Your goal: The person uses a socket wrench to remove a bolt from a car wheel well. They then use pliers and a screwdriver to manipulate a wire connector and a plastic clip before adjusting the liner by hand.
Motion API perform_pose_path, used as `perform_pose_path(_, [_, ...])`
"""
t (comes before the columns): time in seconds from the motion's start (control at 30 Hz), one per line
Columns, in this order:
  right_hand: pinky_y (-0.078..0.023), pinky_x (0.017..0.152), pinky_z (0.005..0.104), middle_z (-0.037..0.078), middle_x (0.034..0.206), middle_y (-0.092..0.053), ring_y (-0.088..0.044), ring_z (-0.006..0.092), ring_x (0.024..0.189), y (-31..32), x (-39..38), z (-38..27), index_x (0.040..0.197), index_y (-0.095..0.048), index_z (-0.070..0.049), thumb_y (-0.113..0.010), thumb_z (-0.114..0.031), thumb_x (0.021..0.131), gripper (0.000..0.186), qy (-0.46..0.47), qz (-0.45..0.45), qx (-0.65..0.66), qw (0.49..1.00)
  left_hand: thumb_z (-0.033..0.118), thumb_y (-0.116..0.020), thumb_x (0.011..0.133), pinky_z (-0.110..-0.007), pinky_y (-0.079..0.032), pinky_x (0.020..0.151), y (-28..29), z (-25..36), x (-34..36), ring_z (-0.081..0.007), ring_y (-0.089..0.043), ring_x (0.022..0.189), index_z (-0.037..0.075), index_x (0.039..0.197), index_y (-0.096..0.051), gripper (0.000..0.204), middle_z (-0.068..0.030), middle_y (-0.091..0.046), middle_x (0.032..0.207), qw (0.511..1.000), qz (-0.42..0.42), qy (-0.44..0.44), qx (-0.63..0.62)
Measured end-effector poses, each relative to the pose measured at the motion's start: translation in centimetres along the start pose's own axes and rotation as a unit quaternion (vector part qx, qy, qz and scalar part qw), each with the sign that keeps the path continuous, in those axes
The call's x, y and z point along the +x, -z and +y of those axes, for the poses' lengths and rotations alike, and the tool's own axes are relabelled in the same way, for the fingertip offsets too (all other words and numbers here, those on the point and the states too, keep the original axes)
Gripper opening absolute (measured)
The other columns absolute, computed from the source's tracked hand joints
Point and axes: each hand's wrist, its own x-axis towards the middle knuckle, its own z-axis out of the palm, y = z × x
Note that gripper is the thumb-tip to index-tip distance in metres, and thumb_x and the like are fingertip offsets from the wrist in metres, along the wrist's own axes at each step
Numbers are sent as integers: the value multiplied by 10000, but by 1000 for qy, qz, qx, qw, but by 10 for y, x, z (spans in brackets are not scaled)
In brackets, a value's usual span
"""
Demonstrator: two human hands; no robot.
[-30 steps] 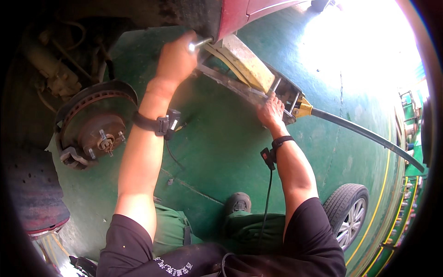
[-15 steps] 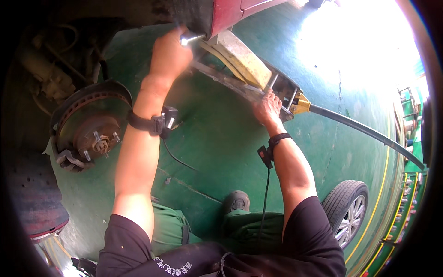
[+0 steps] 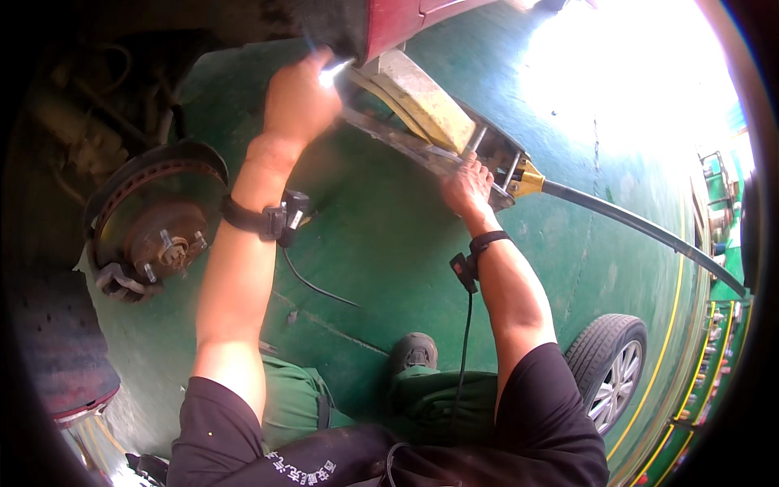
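Note:
Beneath the corner of the raised red car body (image 3: 393,28), my left hand (image 3: 302,96) is closed in a fist. A short shiny cylinder (image 3: 336,72) sticks out of it toward the jack, its kind lost in glare. My right hand (image 3: 469,188) grips the side frame of the floor jack (image 3: 438,114), close to its cross rods. The jack's pale yellow lifting arm reaches up under the car's sill. Its long dark handle (image 3: 641,217) slants away to the right from a yellow socket.
At left, a bare brake disc (image 3: 158,235) with protruding studs sits beside dark suspension parts. A wheel with a tyre (image 3: 604,369) lies at lower right, near a yellow floor line. Shelving (image 3: 706,373) with small items lines the right edge. My shoe (image 3: 414,355) rests on the green floor.
The view has shifted slightly. Both hands keep nearly the same places, on the shiny cylinder and on the jack; the glare at my left hand looks brighter.

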Motion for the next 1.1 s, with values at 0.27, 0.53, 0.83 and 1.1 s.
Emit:
perform_pose_path(0.27, [-305,1166,501,251,1414,-510,-461,387,1348,5,-1,1,1538,-264,113,-681,-387,871,931,7,-14,7,1000,-41,-628,909,-242,-261,433,-2,-7,9,-64,-355,464,20,840,-569,109,32,-413,646,424,-86,506,-747])
perform_pose_path(0.53, [-318,1151,504,247,1400,-516,-472,386,1330,1,0,3,1538,-260,109,-683,-368,867,926,8,-8,-6,1000,14,-659,805,-359,-482,581,-5,-16,2,-257,-625,594,18,932,-631,129,-94,-642,715,980,0,113,-163])
perform_pose_path(0.83, [-317,1152,508,242,1395,-517,-469,388,1332,0,-1,0,1537,-270,102,-691,-360,859,923,6,-5,-16,1000,51,-694,878,-333,-410,501,7,-9,17,-232,-571,553,35,825,-588,120,-101,-571,653,872,-69,292,-387])
perform_pose_path(1.1, [-293,1170,505,262,1436,-487,-436,400,1368,3,0,-1,1545,-246,109,-718,-370,847,969,-5,-24,-3,1000,19,-670,848,-319,-415,527,6,-11,16,-194,-545,553,17,878,-585,90,-84,-579,696,894,-70,286,-337])
